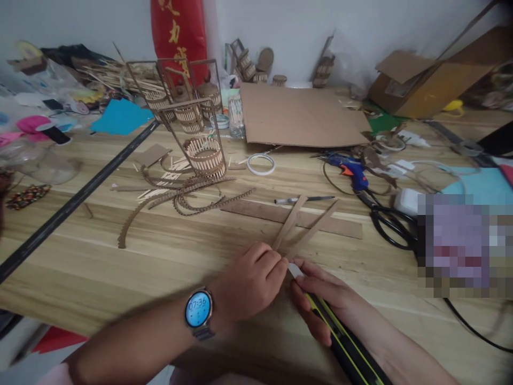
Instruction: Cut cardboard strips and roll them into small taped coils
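Two hands, close together above the wooden table [160,289]: the left hand [258,280] is clasping the near ends of cardboard strips [289,223], which are lying outward across a flat cardboard piece [344,226]; whether it is gripping both is hard to tell. The right hand [320,294] is holding a black-and-yellow utility knife [342,334], its bare blade [295,270] pointing at the left hand. Hazards, as judged: the blade, sitting just beside the fingers, could be nicking skin if the knife is slipping; the narrow strips could be bending or tearing unevenly if pressure is running too high or the hold is loosening. Legible matter: one wristwatch [197,309], displaying 07:36; one red bag [196,27], bearing gold Chinese characters [175,32], the middle one reading 力, others cropped or unclear. The knife is showing no readable brand.
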Demonstrator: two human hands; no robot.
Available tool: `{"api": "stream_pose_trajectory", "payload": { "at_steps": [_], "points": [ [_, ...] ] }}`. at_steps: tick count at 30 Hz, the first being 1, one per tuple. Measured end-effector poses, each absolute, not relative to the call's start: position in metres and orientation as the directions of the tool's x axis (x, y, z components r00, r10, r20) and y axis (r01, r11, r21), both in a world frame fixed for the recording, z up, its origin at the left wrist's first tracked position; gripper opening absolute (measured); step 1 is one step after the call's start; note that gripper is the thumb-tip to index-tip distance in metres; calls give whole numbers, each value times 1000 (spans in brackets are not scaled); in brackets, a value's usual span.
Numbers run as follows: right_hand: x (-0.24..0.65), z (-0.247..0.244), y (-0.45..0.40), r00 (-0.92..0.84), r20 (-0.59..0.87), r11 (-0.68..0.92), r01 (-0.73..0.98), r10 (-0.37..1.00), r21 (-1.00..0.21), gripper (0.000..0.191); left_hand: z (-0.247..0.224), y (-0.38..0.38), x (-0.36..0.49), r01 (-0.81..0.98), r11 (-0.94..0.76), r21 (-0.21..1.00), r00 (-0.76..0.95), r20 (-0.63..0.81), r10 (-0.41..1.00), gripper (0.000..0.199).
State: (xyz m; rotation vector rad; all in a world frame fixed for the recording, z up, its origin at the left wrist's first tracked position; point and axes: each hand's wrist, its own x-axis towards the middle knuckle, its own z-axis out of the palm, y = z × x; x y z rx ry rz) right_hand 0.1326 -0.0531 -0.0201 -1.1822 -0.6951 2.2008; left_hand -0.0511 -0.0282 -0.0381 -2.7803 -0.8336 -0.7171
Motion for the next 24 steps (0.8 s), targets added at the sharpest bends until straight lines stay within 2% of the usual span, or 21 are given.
{"api": "stream_pose_trajectory", "payload": {
  "at_steps": [6, 12, 15, 18, 21, 24],
  "points": [
    [132, -20, -54, -474, -587, -736, -228, 656, -637, 28, -37, -29, -50, 551, -834, 19, 715, 505, 484, 28],
    [129, -24, -58, -439, -579, -710, -235, 687, -664, 24, -42, -27, -48, 561, -821, 110, 661, 537, 524, 15],
    [127, -24, -59, -428, -576, -698, -218, 696, -682, 22, -44, -26, -48, 543, -824, 164, 655, 530, 538, 15],
    [126, -20, -59, -423, -570, -682, -179, 704, -709, 21, -45, -25, -47, 538, -793, 286, 606, 523, 599, 17],
    [126, -17, -59, -409, -571, -661, -115, 712, -742, 24, -45, -24, -48, 508, -707, 493, 508, 491, 708, 12],
    [129, -16, -59, -415, -547, -619, -49, 727, -784, 33, -42, -24, -49, 452, -582, 676, 448, 392, 804, 5]
  ]
}}
